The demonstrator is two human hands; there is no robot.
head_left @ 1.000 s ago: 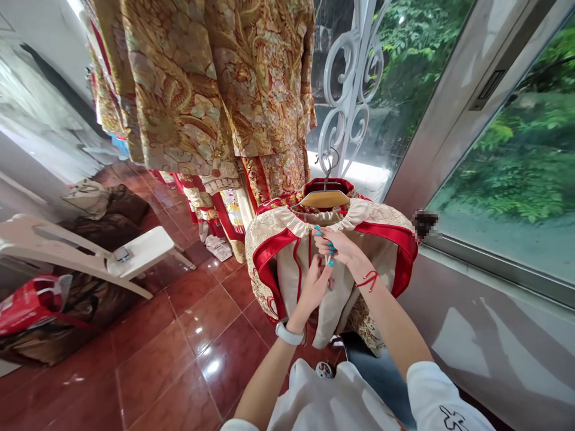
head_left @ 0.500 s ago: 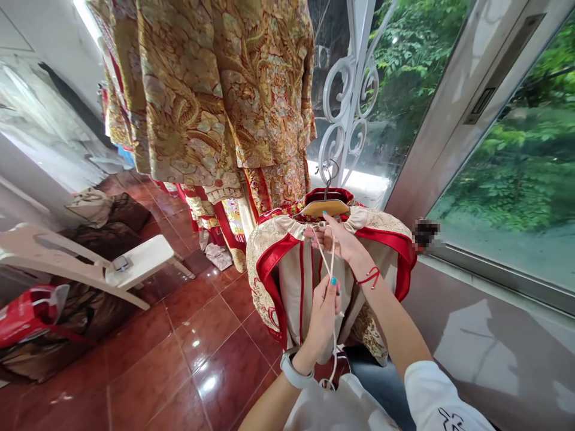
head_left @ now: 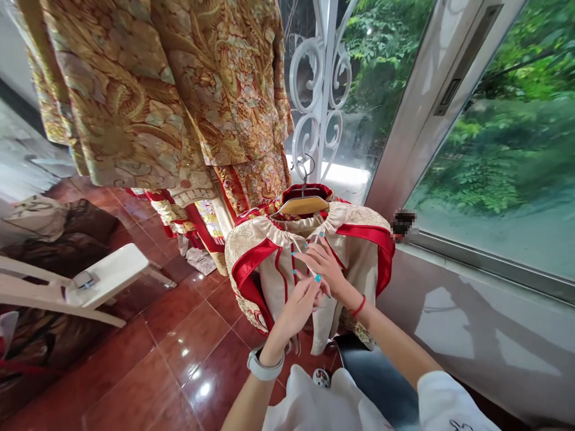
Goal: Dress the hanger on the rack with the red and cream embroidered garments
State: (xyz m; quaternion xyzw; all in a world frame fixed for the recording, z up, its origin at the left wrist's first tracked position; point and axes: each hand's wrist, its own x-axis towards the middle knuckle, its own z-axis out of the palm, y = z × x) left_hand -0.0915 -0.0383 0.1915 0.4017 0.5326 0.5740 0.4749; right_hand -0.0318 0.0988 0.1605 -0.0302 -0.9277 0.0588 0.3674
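Note:
A cream and red embroidered garment hangs on a wooden hanger in front of me. Its gathered neck has a thin white drawstring. My right hand, with a red cord at the wrist, has its fingers closed on the string just below the neck. Touching it from below is my left hand, with a white watch on the wrist, also pinched on the string. Both hands meet over the garment's front opening.
Gold embroidered robes hang above at the left. A white ornate metal rack stands behind the hanger, before a large window. A white plastic chair and bags stand on the glossy red tile floor at the left.
My left hand, which had pulled the string down toward me, has come back up to meet my right hand. My right hand has dropped a little below the neck.

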